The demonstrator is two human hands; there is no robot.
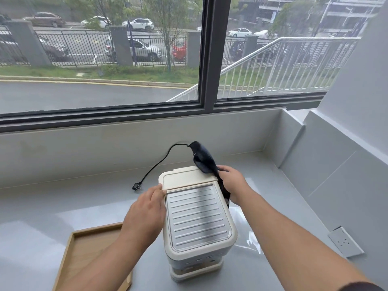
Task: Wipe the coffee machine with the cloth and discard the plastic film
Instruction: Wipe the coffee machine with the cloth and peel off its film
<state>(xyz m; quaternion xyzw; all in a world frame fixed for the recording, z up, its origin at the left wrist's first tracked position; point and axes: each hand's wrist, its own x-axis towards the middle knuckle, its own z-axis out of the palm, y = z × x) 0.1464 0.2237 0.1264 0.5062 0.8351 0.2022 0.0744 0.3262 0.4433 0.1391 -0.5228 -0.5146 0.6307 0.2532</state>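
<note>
Left hand (147, 208) sits flat against the left top edge of the coffee machine (197, 215), fingers loosely curled on the rim, holding nothing else. Right hand (233, 185) is closed around a dark cloth (204, 159) at the machine's back right corner; the cloth bunches up above the cream lid and a strip of it trails down the right side under the palm.

Machine stands at centre frame on the grey counter (63, 206), cream body, ribbed metal top plate toward the camera. Its black power cord (159, 162) loops off behind it to upper left, plug (136, 186) lying loose on the counter, apart from the machine.

Plastic film (249, 234) lies flat on the counter just right of the machine, partly under the right forearm, clear and hard to trace at its edges.

Wooden tray (71, 248) at lower left, near the machine's left side but not touching; left forearm crosses over its corner. Open counter left of the plug and behind the machine up to the back wall. Right side narrows: sloped grey wall panel and a socket plate (344, 241) at lower right.

Wide window (207, 59) across the top of frame, street and parked cars outside.
</note>
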